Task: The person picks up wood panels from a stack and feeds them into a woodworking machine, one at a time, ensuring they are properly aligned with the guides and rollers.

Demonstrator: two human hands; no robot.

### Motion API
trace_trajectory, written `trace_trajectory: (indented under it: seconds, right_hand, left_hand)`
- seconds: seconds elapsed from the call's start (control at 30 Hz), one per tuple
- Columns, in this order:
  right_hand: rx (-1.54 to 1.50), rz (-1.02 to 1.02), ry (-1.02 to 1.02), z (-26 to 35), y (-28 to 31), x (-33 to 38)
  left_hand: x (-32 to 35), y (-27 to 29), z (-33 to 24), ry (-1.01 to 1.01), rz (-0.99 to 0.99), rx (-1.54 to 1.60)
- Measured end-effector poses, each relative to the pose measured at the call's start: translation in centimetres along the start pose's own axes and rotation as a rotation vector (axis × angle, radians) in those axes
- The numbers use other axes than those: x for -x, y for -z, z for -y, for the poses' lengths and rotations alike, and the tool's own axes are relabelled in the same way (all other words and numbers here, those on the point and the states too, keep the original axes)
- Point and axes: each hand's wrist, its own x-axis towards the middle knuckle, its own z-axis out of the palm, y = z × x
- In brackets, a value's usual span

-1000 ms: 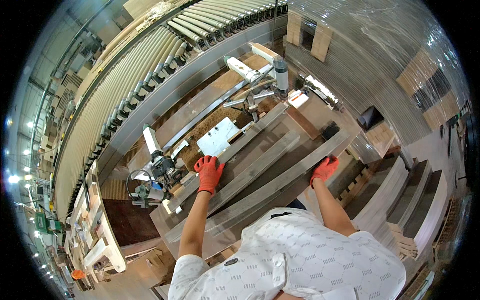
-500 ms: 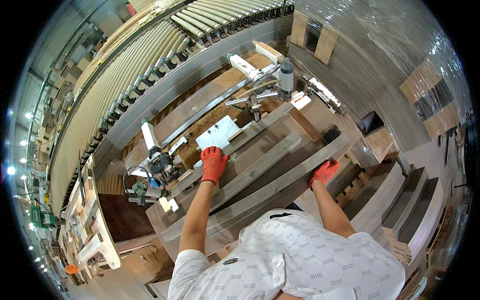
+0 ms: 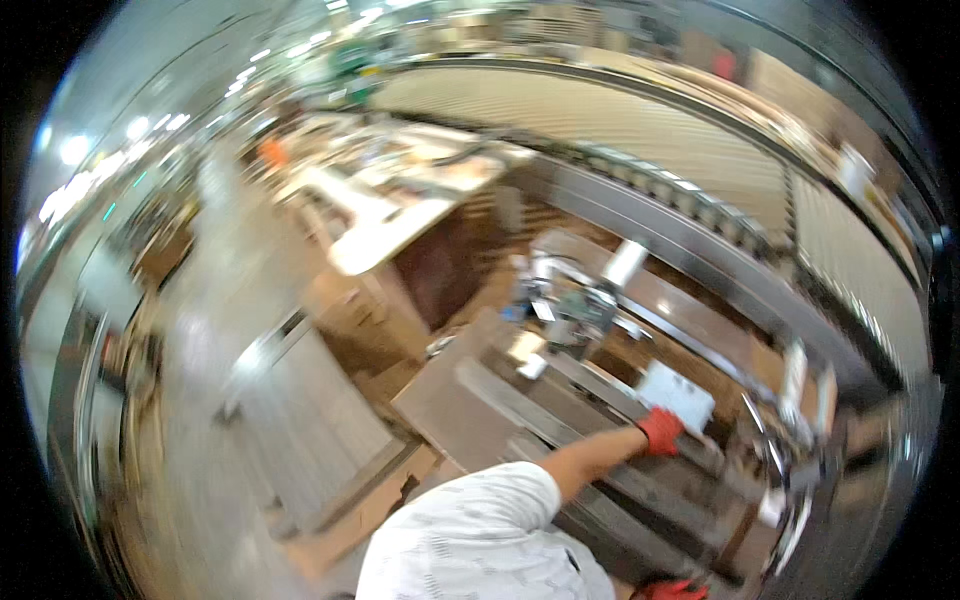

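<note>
While the whole view is smearing with motion blur, a person in a white patterned shirt is standing at a long grey workbench, and that bench is serving as the landmark here. Far to the left of the bench, a blurred factory floor is stretching away, with a pale table-like surface lying beyond the bench's far-left corner. Near the bench's upper middle, a grey metal machine head is sitting on a long rail. Long grey boards are lying on the bench, their long axis running from the bench's upper left down toward its lower right.

Toward the bench's right part, the left hand, wearing a red glove, is reaching out with the arm extended and is resting palm-down on the boards; the fingers seem spread flat rather than wrapped around anything, though the blur is making that uncertain. A white rectangular sheet is lying just beyond this hand, touching or nearly touching the fingertips, on the side away from the person. This hand is clearly the nearer one to the sheet.

At the bench's near right edge, the right hand, also red-gloved, is barely showing at the bottom of the picture; whether it is gripping or loose cannot be told.
</note>
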Motion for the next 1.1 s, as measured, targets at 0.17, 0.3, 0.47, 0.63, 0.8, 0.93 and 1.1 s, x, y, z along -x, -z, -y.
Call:
trace_trajectory:
  seconds: [0.17,0.3,0.47,0.63,0.8,0.93,1.1]
  right_hand:
    - [-0.014,0.208,0.383,0.9,0.6,-1.8]
    - [0.023,0.285,0.426,-0.3,2.0,-0.8]
    - [-0.160,0.382,0.275,0.2,0.4,-3.8]
    - [-0.227,0.418,0.388,-1.6,-1.4,-4.9]
    - [-0.234,0.678,0.344,-0.3,-1.7,-8.1]
    - [-0.256,0.873,0.274,0.2,-1.3,-9.4]
    - [-0.345,0.939,0.236,-0.4,-2.1,-8.2]
  left_hand:
    - [1.4,-2.4,3.6,0.069,-0.148,-0.008]
    - [1.0,-2.4,3.1,0.081,-0.116,-0.054]
    - [1.8,-0.5,4.0,0.072,-0.073,0.010]
    - [0.5,0.1,3.6,0.093,-0.029,-0.042]
    - [0.4,-1.3,4.7,0.088,-0.104,0.079]
    - [0.0,-0.7,3.3,0.066,-0.066,-0.056]
    - [-0.1,-1.9,4.1,0.098,-0.082,-0.064]
